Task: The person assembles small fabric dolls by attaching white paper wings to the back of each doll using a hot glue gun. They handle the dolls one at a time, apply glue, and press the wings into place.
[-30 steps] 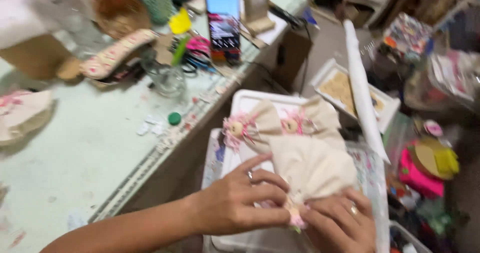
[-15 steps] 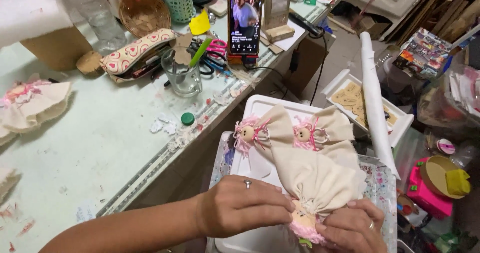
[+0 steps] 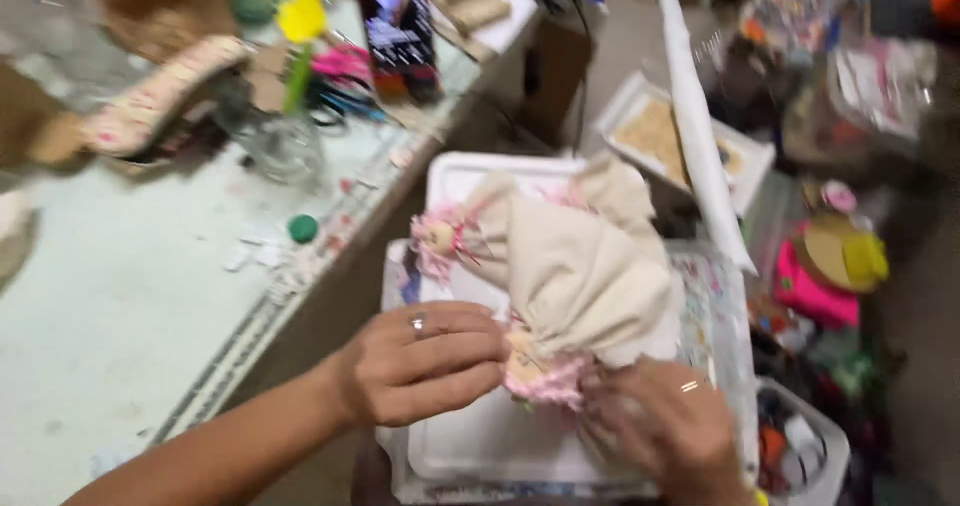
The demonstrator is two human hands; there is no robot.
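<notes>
Small cloth dolls in beige dresses [image 3: 575, 266] lie stacked on a white tray [image 3: 470, 446] below me. The nearest doll has a pale head with pink hair [image 3: 540, 371]. My left hand [image 3: 425, 361], with a ring on it, pinches that doll's head from the left. My right hand [image 3: 665, 431], also ringed, holds the doll's lower edge from the right. Another doll's head with pink hair [image 3: 440, 236] shows at the far left of the pile. The picture is blurred.
A pale green table [image 3: 130, 296] stretches to the left with a glass jar [image 3: 275, 141], a green cap [image 3: 302, 228], a patterned pouch [image 3: 160, 91] and an upright phone [image 3: 395, 26]. A white roll [image 3: 700, 136], a framed tray [image 3: 660, 136] and colourful clutter fill the right.
The view has swung and come closer. My hands have lifted the nearest doll's pink-haired head up between them, and the beige dresses now bunch over the other dolls.
</notes>
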